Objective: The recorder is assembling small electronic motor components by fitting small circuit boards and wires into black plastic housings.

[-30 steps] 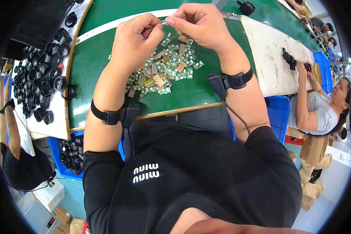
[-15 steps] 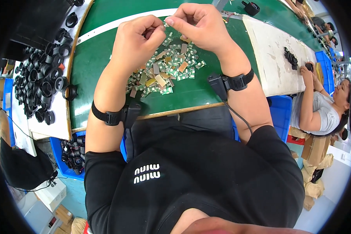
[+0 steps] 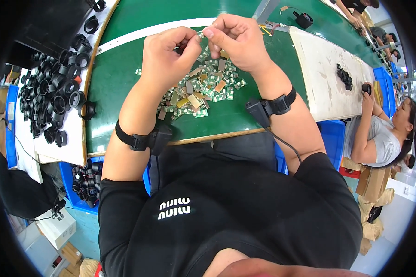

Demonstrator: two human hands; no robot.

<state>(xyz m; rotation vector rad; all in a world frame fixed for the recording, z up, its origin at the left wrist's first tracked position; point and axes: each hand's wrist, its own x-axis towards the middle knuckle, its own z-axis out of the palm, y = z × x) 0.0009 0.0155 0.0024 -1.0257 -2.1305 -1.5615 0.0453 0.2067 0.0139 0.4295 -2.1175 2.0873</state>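
Left hand (image 3: 173, 54) and right hand (image 3: 240, 45) pinch a small pale piece (image 3: 201, 34) between their fingertips above the green worktop (image 3: 113, 111), near heaped little boards (image 3: 212, 85); a blue bin (image 3: 66, 177) holds dark parts (image 3: 87, 180).

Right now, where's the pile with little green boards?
In the head view's upper middle, the pile is on the green table, between left forearm and right forearm.

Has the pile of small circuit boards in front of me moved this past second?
No. Against the green table's wooden front edge, the circuit board pile lies in about the same place.
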